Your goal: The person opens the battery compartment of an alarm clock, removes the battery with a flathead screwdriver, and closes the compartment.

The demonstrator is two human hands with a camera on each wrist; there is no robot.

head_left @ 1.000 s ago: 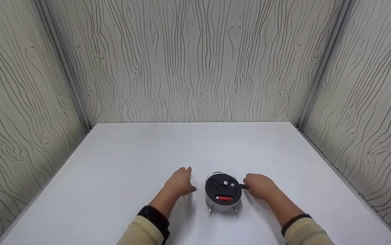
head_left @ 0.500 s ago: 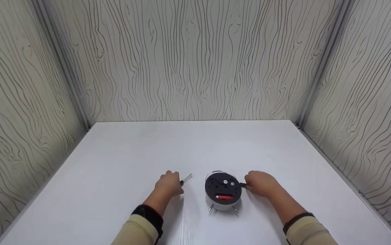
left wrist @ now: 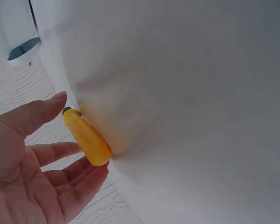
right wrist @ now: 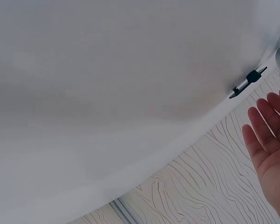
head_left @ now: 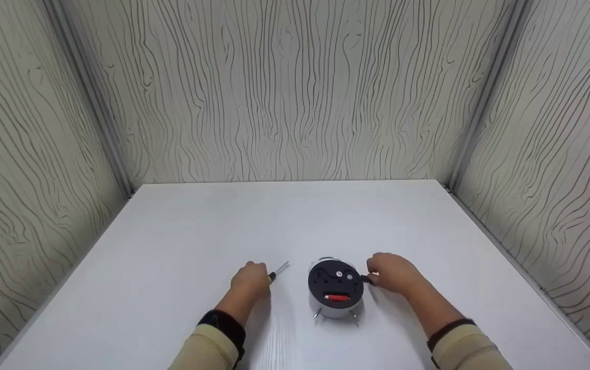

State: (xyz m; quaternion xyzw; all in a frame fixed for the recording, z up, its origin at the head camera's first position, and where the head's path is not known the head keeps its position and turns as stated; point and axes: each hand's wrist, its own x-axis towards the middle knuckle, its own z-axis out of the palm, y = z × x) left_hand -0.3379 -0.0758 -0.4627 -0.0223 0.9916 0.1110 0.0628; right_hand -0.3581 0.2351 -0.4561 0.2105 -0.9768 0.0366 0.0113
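A round clock stands on its short metal legs, with its black back towards me. A red battery sits in the slot there. Left of the clock lies a screwdriver with a yellow handle. My left hand is around this handle, fingers loosely bent and thumb apart from them in the left wrist view. Just right of the clock is a small black plastic piece, like a battery cover. Beside it my right hand has its fingers extended, holding nothing, in the right wrist view.
The white table is bordered by wood-grain patterned panels at the back and both sides. Grey posts stand at the back corners.
My left hand has drawn back to the left, uncovering more of the screwdriver's shaft and collar. My right hand has shifted slightly away from me. The clock stays put.
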